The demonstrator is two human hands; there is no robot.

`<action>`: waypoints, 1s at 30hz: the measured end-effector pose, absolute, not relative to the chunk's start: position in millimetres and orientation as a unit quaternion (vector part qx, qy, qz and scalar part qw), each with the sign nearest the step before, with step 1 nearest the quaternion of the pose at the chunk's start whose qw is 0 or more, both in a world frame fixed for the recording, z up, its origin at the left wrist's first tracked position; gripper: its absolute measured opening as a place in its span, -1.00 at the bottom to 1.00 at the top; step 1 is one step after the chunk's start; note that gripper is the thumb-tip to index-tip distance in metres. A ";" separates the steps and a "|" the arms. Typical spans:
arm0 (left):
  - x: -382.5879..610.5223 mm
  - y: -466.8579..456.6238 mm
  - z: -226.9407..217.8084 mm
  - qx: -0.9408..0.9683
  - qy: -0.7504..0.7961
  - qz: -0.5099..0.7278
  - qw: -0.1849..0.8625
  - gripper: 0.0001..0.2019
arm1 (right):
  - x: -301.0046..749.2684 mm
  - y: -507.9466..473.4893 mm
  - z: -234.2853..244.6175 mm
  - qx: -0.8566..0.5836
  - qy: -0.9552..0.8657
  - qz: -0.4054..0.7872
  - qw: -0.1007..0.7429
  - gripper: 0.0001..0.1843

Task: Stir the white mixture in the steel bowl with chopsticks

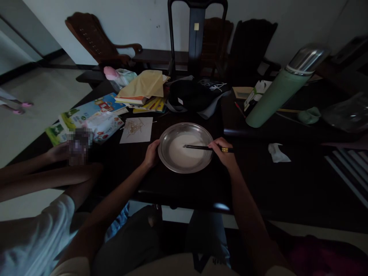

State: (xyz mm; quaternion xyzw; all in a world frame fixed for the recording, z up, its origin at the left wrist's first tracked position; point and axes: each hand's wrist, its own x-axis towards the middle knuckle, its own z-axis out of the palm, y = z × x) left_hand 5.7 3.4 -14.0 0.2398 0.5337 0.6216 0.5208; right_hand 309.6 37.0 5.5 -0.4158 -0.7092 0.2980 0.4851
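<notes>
A wide metal bowl (pixel 163 161) rests on the dark table in front of me, with a milky white mixture (pixel 184 157) spread in its bottom. My left hand (pixel 151 154) grips the bowl's left rim. Held in my right hand (pixel 222 151) is a pair of black chopsticks (pixel 201 147) with gold bands near the upper end. They reach over the right rim, and their tips touch the white mixture near its middle.
Left of the bowl lies a white paper (pixel 145 134) with small sticks. Behind are stacked books (pixel 140 97) and a black bag (pixel 189 96). A green thermos (pixel 280 92) stands back right; a crumpled tissue (pixel 278 153) lies nearer. Another person's arm (pixel 37 163) leans on the table at left.
</notes>
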 end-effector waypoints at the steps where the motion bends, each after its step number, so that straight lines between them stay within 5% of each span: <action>1: 5.7 3.5 -14.1 0.241 0.534 0.622 0.520 -0.81 | 310.5 37.4 5.1 -0.430 -0.695 0.284 0.502 -0.69; 6: 4.9 4.6 -15.6 0.238 0.534 0.618 0.525 -0.80 | 314.6 36.6 4.0 -0.443 -0.647 0.312 0.536 -0.54; 10: 4.4 4.3 -16.9 0.240 0.535 0.616 0.525 -0.80 | 308.8 34.7 7.1 -0.412 -0.712 0.318 0.471 -0.65; 16: 4.2 4.1 -17.9 0.248 0.535 0.619 0.518 -0.81 | 314.9 37.1 4.9 -0.458 -0.644 0.288 0.542 -0.53; 23: 6.0 3.9 -14.8 0.243 0.535 0.620 0.520 -0.81 | 309.0 35.3 7.6 -0.421 -0.706 0.302 0.483 -0.70; 27: 6.3 3.5 -14.4 0.244 0.537 0.619 0.519 -0.80 | 315.2 35.9 6.0 -0.453 -0.639 0.281 0.554 -0.54; 30: 6.2 3.3 -14.2 0.246 0.535 0.622 0.516 -0.80 | 314.3 34.8 4.9 -0.424 -0.661 0.331 0.523 -0.54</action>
